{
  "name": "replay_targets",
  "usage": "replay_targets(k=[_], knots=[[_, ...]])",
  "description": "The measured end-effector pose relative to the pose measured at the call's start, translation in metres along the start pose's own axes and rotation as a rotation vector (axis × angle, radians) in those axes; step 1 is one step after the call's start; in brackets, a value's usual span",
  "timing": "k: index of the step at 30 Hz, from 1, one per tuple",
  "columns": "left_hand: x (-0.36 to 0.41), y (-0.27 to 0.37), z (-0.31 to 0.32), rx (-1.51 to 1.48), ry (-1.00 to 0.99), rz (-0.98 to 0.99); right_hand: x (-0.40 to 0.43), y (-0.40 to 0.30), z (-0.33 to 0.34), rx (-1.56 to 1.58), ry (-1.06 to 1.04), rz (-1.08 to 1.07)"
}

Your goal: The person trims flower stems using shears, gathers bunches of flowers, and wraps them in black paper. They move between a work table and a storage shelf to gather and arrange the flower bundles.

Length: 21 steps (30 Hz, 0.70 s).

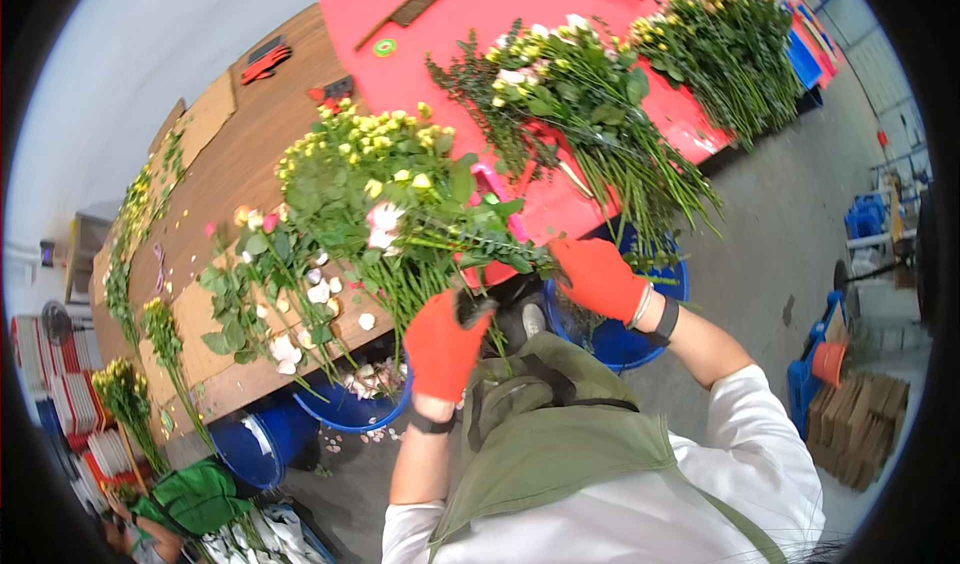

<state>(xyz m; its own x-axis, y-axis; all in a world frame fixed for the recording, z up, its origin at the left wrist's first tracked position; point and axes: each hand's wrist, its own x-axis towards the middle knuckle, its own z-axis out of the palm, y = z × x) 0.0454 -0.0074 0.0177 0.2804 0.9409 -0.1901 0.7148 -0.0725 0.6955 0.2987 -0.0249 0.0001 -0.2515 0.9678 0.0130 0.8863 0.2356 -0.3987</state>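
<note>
Both my hands wear red gloves with dark palms. My right hand [600, 275] is closed around the stem end of a leafy eucalyptus sprig [506, 252], which points left over the table's edge. Just below and left of it, my left hand [450, 342] has its fingers curled at a few green stems hanging by my apron; its grip is partly hidden. Beyond my hands lie a pale pink-white rose [385, 226] and a large heap of small yellow-budded spray roses [367, 140]. Loose pink and white roses [285, 350] lie left of the heap on the wooden table [217, 189].
Flower bundles [577, 91] lie on the pink table cover [480, 8], with another bundle [724, 53] farther right. Blue buckets [611, 346] stand under the table edge. A co-worker in green [195, 496] is at lower left. Stacked cardboard [859, 425] lies at right.
</note>
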Motion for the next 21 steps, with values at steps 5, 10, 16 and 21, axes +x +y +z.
replay_targets(k=[5,10,16,21], knots=[[0.002,0.055,-0.007,0.448,0.283,0.496,-0.004,-0.001,-0.014,-0.101,-0.118,-0.142],[0.034,0.012,0.043,0.701,0.036,0.702,-0.009,0.000,-0.011,-0.078,-0.155,-0.294],[0.027,-0.017,0.080,0.623,-0.130,0.633,-0.013,0.034,0.019,0.188,-0.381,-0.202],[0.023,-0.034,0.114,0.613,-0.164,0.593,0.034,0.051,0.051,0.264,-0.002,0.217]])
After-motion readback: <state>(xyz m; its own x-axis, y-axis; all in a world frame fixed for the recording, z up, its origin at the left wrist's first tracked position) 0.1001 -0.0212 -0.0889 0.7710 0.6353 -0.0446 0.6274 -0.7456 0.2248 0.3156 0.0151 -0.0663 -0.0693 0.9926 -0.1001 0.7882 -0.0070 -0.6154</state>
